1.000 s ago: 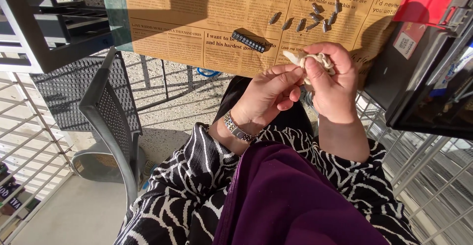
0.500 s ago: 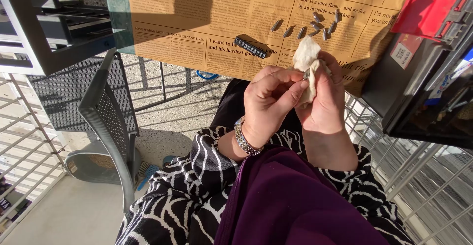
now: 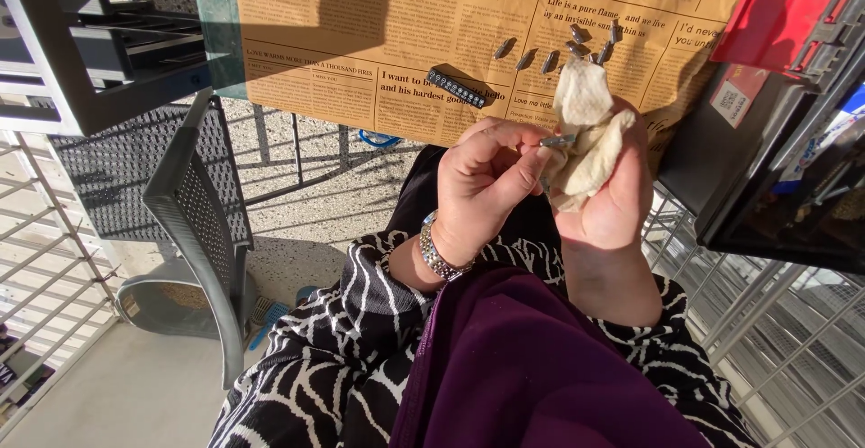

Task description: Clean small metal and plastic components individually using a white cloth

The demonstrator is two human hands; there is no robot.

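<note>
My left hand (image 3: pixel 482 185) pinches a small grey metal bit (image 3: pixel 558 141) between thumb and fingers, its tip pressed into a crumpled cream cloth (image 3: pixel 586 132). My right hand (image 3: pixel 611 205) cups that cloth from below, palm up, in front of my lap. Several more metal bits (image 3: pixel 568 47) lie in a loose row on the brown printed paper (image 3: pixel 360 42) covering the table, just beyond the hands. A black bit holder strip (image 3: pixel 456 87) lies on the paper to their left.
An open black case with a red lid (image 3: pixel 784 20) stands at the right, over a wire rack (image 3: pixel 775 322). A grey mesh chair (image 3: pixel 198 205) stands at the left beside a dark shelf frame (image 3: pixel 99 51). A purple cloth (image 3: pixel 532 367) covers my lap.
The cloth was bunched tight in my right hand; it has opened out and my right palm turned up. My left hand now holds the bit against the cloth. Both hands have dropped slightly.
</note>
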